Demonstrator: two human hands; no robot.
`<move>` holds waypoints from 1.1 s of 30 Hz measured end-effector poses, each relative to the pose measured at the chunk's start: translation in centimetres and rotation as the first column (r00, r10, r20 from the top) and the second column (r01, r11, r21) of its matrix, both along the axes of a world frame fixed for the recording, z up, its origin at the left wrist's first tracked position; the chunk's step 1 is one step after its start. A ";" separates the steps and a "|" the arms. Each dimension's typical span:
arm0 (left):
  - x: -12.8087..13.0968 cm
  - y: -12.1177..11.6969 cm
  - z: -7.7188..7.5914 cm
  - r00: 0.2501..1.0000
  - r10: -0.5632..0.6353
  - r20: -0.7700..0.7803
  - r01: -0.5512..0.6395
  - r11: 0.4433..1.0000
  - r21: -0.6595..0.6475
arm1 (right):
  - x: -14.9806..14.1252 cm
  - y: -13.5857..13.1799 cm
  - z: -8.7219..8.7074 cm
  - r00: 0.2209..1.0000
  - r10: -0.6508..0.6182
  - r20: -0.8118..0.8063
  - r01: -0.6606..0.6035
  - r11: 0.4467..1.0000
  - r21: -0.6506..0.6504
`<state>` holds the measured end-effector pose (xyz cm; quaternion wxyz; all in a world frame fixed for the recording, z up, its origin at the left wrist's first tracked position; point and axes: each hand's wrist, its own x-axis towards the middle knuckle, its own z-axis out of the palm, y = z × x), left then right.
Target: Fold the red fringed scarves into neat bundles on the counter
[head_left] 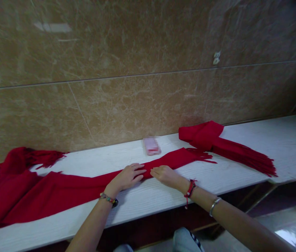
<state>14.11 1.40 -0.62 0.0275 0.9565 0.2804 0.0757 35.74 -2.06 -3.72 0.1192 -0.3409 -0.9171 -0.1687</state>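
A long red scarf [90,187] lies across the white bench, wide on the left and folded into a narrow band towards its fringed right end. My left hand [127,177] rests on the narrow band with its fingers stretched out and a little apart. Just to the right, my right hand [166,176] has its fingers pressed together at the band's near edge, pinching the cloth; the fingertips are partly hidden. Another red scarf [208,138], folded over itself, lies to the right with its fringe pointing to the near right.
The white bench [258,140] runs along a brown marble wall [137,105]. A small pale pink packet [151,145], blurred, lies behind the scarf. More bunched red fabric with fringe [19,161] lies at the back left. A small white fitting [216,58] is on the wall.
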 end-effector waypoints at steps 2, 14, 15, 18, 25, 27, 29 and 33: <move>-0.2 0.1 -0.3 0.997 0.051 -0.052 -0.054 0.997 -0.048 | 0.0 0.0 0.0 1.000 0.004 0.003 -0.004 1.000 0.003; -3.2 0.5 -1.1 0.901 0.332 -0.280 -0.382 0.913 -0.144 | 0.3 0.1 -0.1 0.998 0.041 -0.038 -0.041 0.999 0.009; -3.8 0.3 -1.2 0.900 0.344 -0.267 -0.389 0.911 -0.136 | 0.3 0.2 -0.2 0.998 0.041 -0.038 -0.041 0.999 0.009; -6.0 -0.8 -1.1 0.902 0.367 -0.228 -0.397 0.912 -0.102 | 0.3 0.1 -0.1 0.999 0.039 -0.031 -0.039 0.999 0.007; -11.5 -2.4 0.4 0.946 0.284 -0.153 -0.285 0.958 0.014 | 0.2 0.0 -0.1 0.999 0.038 -0.025 -0.038 0.999 0.024; -12.4 -2.5 0.8 0.948 0.279 -0.155 -0.279 0.960 0.028 | 0.2 0.2 -0.1 0.998 0.056 -0.039 -0.054 0.997 0.051; -13.0 -2.6 1.0 0.953 0.269 -0.140 -0.266 0.963 0.040 | 0.2 0.3 -0.2 0.994 0.091 -0.053 -0.086 0.993 0.085; -13.2 -3.0 0.7 0.969 0.228 -0.091 -0.222 0.973 0.065 | -0.6 0.5 -0.1 0.985 0.158 -0.065 -0.149 0.981 0.127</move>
